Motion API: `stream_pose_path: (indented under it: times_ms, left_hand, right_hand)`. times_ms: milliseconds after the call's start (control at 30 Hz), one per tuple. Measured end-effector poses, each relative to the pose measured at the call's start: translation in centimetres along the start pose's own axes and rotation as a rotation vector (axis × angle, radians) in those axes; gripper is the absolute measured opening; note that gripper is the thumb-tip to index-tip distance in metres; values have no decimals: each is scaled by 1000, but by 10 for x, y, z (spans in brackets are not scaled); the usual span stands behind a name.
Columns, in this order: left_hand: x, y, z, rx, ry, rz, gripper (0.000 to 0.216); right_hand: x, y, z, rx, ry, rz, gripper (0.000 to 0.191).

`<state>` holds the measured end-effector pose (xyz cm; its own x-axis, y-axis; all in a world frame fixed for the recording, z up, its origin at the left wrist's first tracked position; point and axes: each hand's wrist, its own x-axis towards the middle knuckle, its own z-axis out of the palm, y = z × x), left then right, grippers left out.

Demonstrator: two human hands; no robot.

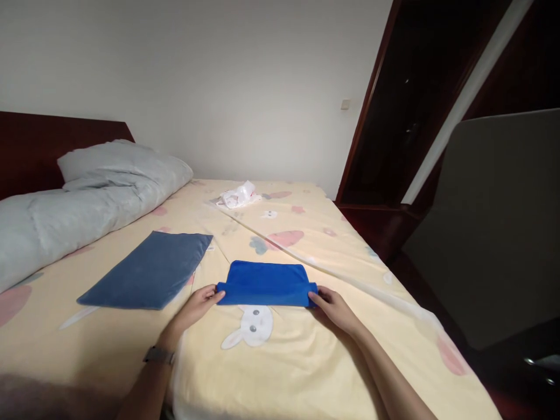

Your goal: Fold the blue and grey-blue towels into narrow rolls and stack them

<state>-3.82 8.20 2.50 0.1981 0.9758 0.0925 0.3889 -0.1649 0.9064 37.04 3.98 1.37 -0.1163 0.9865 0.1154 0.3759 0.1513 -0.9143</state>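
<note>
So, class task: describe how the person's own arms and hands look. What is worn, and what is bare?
Both forearms are bare, with no sleeves in view. The left hand has no glove or ring that shows; a dark grey watch with a band sits at that wrist. The right hand is bare too, with nothing on its wrist. No markings show on either arm.

Soft, even indoor light, faint shadows, dark right side, wide-angle bending at the edges
</note>
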Motion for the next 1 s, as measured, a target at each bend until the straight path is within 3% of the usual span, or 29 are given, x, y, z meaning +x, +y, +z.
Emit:
stream_pose_path:
  times_ms: [133, 267, 400, 533, 667, 833, 900, 1000]
  left_hand:
    - [17, -17, 8, 17, 207, -35, 58]
    - [22, -24, 16, 186, 244, -31, 60]
    - [22, -20, 25, 328, 211, 33, 48]
    - [14, -12, 26, 211, 198, 64, 36]
    - [-7, -9, 15, 333, 117, 167, 30]
    - [-24, -13, 1, 389, -156, 243, 55]
    - [-21, -14, -1, 346, -155, 246, 50]
    - [-6, -13, 0, 206, -100, 213, 37]
  right_hand:
    - [16, 12, 7, -114, 251, 133, 52]
    - [18, 14, 16, -184, 219, 117, 52]
    - [13, 7, 18, -186, 163, 44, 45]
    - [1, 1, 11, -167, 141, 3, 36]
    - [-18, -6, 1, -463, 101, -26, 32]
    - [-28, -13, -2, -634, -41, -292, 60]
    - [-25, -12, -1, -619, -82, -318, 65]
    - [-12, -7, -1, -525, -42, -275, 56]
